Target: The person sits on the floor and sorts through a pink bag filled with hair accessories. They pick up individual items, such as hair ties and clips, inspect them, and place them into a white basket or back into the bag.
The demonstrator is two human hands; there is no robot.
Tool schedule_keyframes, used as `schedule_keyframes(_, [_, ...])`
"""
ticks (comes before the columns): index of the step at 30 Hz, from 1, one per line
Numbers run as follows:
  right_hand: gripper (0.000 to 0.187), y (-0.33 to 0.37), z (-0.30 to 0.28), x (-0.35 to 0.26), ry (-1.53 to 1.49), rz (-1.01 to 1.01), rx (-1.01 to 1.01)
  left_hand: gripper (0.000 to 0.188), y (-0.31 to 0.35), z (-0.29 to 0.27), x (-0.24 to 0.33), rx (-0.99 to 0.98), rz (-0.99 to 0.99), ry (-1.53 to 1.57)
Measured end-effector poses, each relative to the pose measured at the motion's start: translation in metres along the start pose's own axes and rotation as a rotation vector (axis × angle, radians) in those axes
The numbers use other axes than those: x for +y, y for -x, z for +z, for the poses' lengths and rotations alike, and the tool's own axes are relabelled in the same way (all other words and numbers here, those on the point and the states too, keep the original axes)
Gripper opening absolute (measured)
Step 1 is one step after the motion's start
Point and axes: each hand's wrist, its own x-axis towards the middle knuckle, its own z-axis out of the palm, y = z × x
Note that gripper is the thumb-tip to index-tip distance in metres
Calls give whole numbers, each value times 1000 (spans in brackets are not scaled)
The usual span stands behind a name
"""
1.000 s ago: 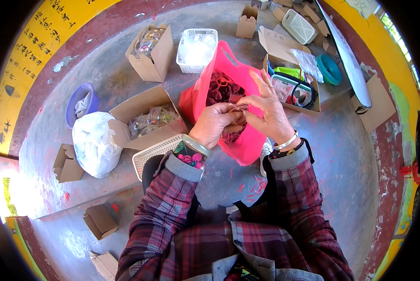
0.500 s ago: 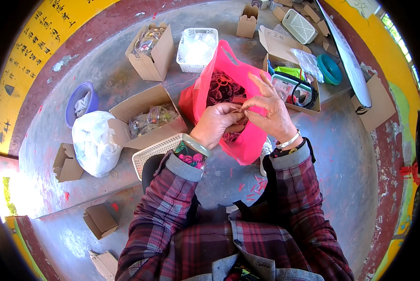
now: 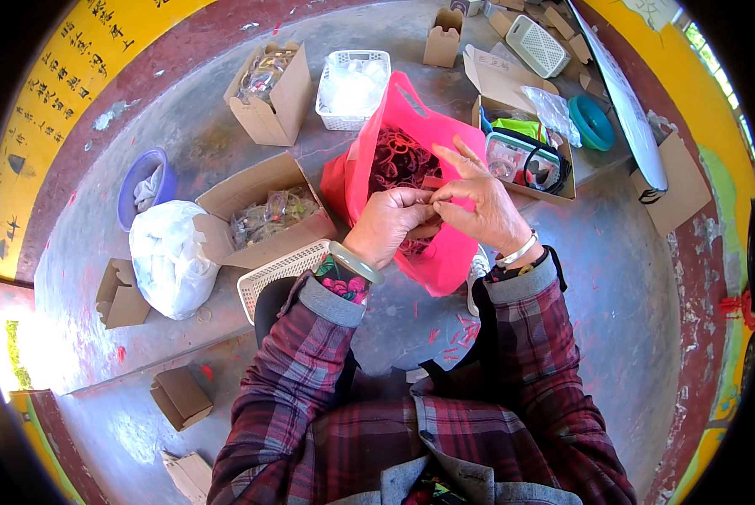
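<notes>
2 hands (image 3: 386, 225) (image 3: 482, 215) pinching small unclear item (image 3: 431, 203) over pink bag (image 3: 446, 268); blk writing (image 3: 81, 39) on yellow wall (image 3: 7, 194).

The fingertips of the left hand (image 3: 383, 224) and right hand (image 3: 485, 210) now draw closer together; the reddish strand (image 3: 433, 201), distinct a second earlier, is largely covered, and the right hand's raised fingers sit lower, beside the pink bag's (image 3: 446, 268) right rim.
</notes>
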Motion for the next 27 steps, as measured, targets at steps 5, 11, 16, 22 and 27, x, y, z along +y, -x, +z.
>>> schedule_keyframes(5, [14, 1, 0, 1, -139, 73, 65, 23, 0, -1, 3, 70, 16, 77])
schedule_keyframes(11, [24, -2, 4, -7, -736, 352, 213, 21, -1, -4, 3, 137, 72, 274])
schedule_keyframes(16, [24, 0, 22, -8, -879, 488, 145, 20, -1, -5, -2, 141, 103, 325])
schedule_keyframes(22, [16, -1, 33, -4, -972, 532, 287, 21, -3, -4, -6, 137, 85, 300])
schedule_keyframes(27, [18, 1, 32, -4, -889, 512, 295, 17, -4, -5, -4, 166, 117, 240])
